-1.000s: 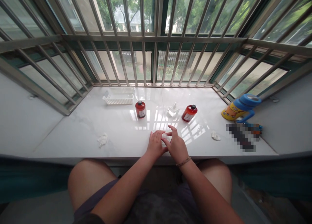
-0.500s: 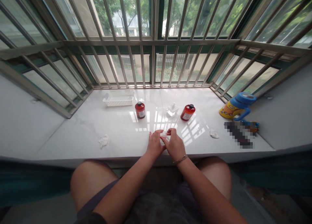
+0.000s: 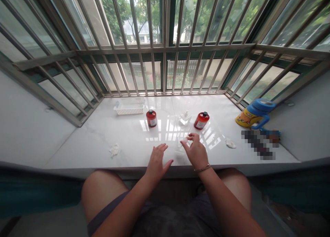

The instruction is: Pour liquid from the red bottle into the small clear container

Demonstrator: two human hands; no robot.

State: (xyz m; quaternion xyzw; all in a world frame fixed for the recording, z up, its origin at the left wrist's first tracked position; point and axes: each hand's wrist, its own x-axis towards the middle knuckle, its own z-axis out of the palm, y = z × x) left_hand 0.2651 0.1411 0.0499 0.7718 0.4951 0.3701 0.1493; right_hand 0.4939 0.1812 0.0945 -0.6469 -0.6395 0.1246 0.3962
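Note:
My right hand (image 3: 196, 151) pinches a small clear, whitish piece (image 3: 184, 140) between thumb and fingers, just above the white ledge. Its exact kind is too small and pale to make out. My left hand (image 3: 157, 161) is apart from it, fingers and thumb spread, holding nothing over the ledge's front part. Beyond the right hand stands a clear glass bottle (image 3: 185, 118). To its right is a red bottle with a black cap (image 3: 201, 121), and a second red bottle (image 3: 151, 119) stands to its left.
A white plastic basket (image 3: 129, 108) sits at the back left. Crumpled white tissues lie left (image 3: 114, 150) and right (image 3: 230, 143). A blue and yellow jug (image 3: 255, 113) stands at the right, near a blurred dark object (image 3: 257, 145). Metal bars (image 3: 165, 72) close off the window behind.
My hands have come apart. The left has let go and drawn back to the left with its fingers opening; the right has moved right with the small clear piece.

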